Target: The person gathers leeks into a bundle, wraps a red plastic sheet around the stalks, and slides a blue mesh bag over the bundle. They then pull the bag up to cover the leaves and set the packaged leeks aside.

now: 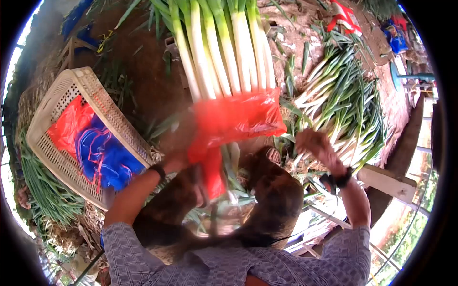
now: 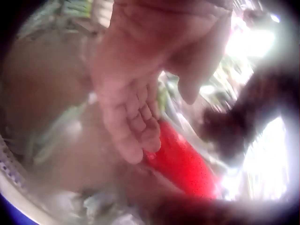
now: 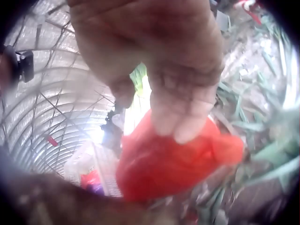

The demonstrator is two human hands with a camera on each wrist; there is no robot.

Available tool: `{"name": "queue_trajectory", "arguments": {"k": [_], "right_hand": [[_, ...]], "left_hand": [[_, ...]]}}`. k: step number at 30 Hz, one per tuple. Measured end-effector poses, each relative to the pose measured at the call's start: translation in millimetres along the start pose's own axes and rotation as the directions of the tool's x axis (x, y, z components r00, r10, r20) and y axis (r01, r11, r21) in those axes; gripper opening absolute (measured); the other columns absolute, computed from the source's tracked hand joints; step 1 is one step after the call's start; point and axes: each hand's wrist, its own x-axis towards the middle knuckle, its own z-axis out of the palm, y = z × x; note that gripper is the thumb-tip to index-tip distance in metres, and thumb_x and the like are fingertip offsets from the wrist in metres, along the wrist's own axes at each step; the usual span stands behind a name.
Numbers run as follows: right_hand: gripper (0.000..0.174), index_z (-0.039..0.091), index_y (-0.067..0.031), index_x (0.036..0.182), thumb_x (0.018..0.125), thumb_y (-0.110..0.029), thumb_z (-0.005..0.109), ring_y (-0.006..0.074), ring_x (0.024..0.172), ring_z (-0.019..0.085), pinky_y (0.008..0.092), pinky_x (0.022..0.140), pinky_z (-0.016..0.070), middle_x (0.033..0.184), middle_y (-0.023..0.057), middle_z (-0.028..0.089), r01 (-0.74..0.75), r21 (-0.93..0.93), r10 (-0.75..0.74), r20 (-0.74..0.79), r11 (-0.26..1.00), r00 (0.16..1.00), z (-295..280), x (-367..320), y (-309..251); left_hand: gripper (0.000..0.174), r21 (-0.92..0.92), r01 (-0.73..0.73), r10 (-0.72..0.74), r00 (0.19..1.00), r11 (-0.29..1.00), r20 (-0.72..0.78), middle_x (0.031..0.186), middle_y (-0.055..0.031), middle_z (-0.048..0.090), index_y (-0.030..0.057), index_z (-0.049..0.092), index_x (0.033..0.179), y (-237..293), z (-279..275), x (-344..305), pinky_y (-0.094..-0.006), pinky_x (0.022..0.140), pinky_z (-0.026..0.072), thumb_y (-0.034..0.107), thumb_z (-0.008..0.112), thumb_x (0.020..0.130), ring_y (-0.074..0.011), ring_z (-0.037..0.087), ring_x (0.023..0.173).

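Note:
A bunch of long green onions (image 1: 224, 52) extends away from the person, white ends towards the body. A red plastic bag (image 1: 248, 114) wraps those ends, and a red strip (image 1: 214, 174) hangs below its left part. The left hand (image 2: 145, 89) has relaxed fingers, thumb apart; in the left wrist view its fingertips overlap the top of the red strip. Right of the bag, the right hand (image 1: 315, 143) is raised and holds nothing. In the right wrist view its fingers point down in front of the bag, with the thumb apart.
At left a cream plastic crate (image 1: 114, 121) contains red plastic (image 1: 71, 124) and blue plastic (image 1: 105, 152). A pile of loose green onions (image 1: 343, 105) lies at right. Behind it is a red and white bag (image 1: 343, 19). A wooden beam (image 1: 389, 181) stands near the right elbow.

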Motion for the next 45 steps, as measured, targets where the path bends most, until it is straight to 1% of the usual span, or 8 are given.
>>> {"name": "queue_trajectory", "arguments": {"k": [15, 20, 23, 31, 32, 37, 42, 45], "right_hand": [[0.059, 0.067, 0.0046, 0.112, 0.088, -0.049, 0.06, 0.0284, 0.107, 0.061, 0.0396, 0.096, 0.0453, 0.111, 0.0181, 0.067, 0.116, -0.046, -0.116, 0.003, 0.992, 0.993, 96.0, -93.5, 1.2], [0.055, 0.065, 0.005, 0.111, 0.093, -0.045, 0.053, 0.0238, 0.103, 0.063, 0.035, 0.093, 0.0469, 0.106, 0.0152, 0.069, 0.117, -0.08, -0.115, 0.024, 0.99, 0.993, 107.1, -102.5, 1.0], [0.05, 0.068, 0.0028, 0.109, 0.095, -0.043, 0.054, 0.0201, 0.104, 0.062, 0.0319, 0.095, 0.0453, 0.106, 0.012, 0.068, -0.003, -0.051, 0.003, 0.004, 0.999, 1.0, 119.1, -118.8, -17.5], [0.061, 0.049, 0.0001, 0.136, 0.087, -0.03, 0.069, 0.0253, 0.116, 0.053, 0.037, 0.104, 0.0398, 0.124, 0.0122, 0.057, 0.141, -0.44, -0.255, -0.212, 0.887, 0.943, 163.0, -173.5, -28.5], [0.064, 0.05, -0.0005, 0.136, 0.084, -0.031, 0.072, 0.0254, 0.116, 0.053, 0.0382, 0.104, 0.0396, 0.124, 0.0132, 0.057, 0.152, -0.514, -0.297, -0.213, 0.844, 0.931, 166.0, -182.2, -33.5], [0.047, 0.053, -0.0003, 0.13, 0.089, -0.017, 0.068, 0.0177, 0.108, 0.059, 0.0309, 0.097, 0.0451, 0.118, 0.0069, 0.062, 0.14, -0.228, -0.194, -0.237, 0.964, 0.952, 187.6, -184.5, -95.6], [0.022, 0.065, -0.0029, 0.11, 0.09, -0.01, 0.066, 0.0149, 0.093, 0.064, 0.0282, 0.085, 0.0502, 0.098, 0.007, 0.07, 0.213, -0.069, -0.223, -0.184, 0.975, 0.957, 246.0, -111.3, -153.8], [0.013, 0.066, -0.0003, 0.104, 0.092, -0.006, 0.065, 0.0187, 0.087, 0.069, 0.0318, 0.082, 0.0552, 0.095, 0.0109, 0.071, 0.191, 0.005, -0.191, -0.031, 0.982, 0.981, 272.6, -48.9, -142.5]], "left_hand": [[0.013, -0.356, 0.263, -0.399, 0.828, 0.897, -0.393, 0.079, -0.0008, 0.056, 0.0092, 0.056, 0.086, 14.0, 177.8, 4.5, -0.026, 0.068, 0.0505, 0.016, 0.062, 0.094, -0.0118, 0.059, 0.076], [0.017, -0.784, -0.332, -0.532, 0.592, 0.524, -0.606, 0.075, 0.0035, 0.052, 0.0099, 0.052, 0.082, 147.1, 59.9, -99.6, -0.0215, 0.064, 0.05, 0.006, 0.059, 0.097, -0.0068, 0.056, 0.072], [0.006, -0.329, -0.846, -0.263, 0.233, 0.42, -0.936, 0.084, 0.0034, 0.06, 0.0064, 0.06, 0.091, 187.5, 9.0, -177.0, -0.02, 0.069, 0.0503, 0.005, 0.063, 0.096, -0.0068, 0.058, 0.077], [0.008, -0.099, -0.502, -0.172, -0.101, 0.859, -0.98, 0.083, -0.006, 0.065, 0.001, 0.065, 0.098, -25.0, -106.6, -341.2, -0.0339, 0.066, 0.0498, 0.001, 0.059, 0.093, -0.0164, 0.062, 0.073], [0.007, -0.088, -0.161, -0.108, -0.122, 0.983, -0.987, 0.074, -0.0025, 0.062, 0.0014, 0.064, 0.089, -39.4, -101.0, -356.4, -0.0308, 0.058, 0.0461, 0.005, 0.06, 0.094, -0.0132, 0.058, 0.063], [0.032, -0.228, 0.736, -0.472, 0.139, 0.638, -0.87, 0.097, -0.0204, 0.066, 0.0008, 0.066, 0.107, -222.1, -28.6, -386.6, -0.0442, 0.082, 0.0532, 0.019, 0.062, 0.081, -0.0351, 0.066, 0.091], [0.063, -0.141, 0.852, -0.667, 0.28, 0.504, -0.69, 0.117, -0.0228, 0.064, 0.001, 0.053, 0.127, -222.7, -64.9, -378.3, -0.0482, 0.081, 0.0564, 0.038, 0.068, 0.077, -0.0397, 0.067, 0.099], [0.06, -0.233, 0.803, -0.512, 0.103, 0.549, -0.853, 0.123, -0.0242, 0.06, -0.0003, 0.05, 0.129, -212.4, -113.8, -349.3, -0.0508, 0.078, 0.0561, 0.032, 0.065, 0.08, -0.0406, 0.068, 0.094]]}}
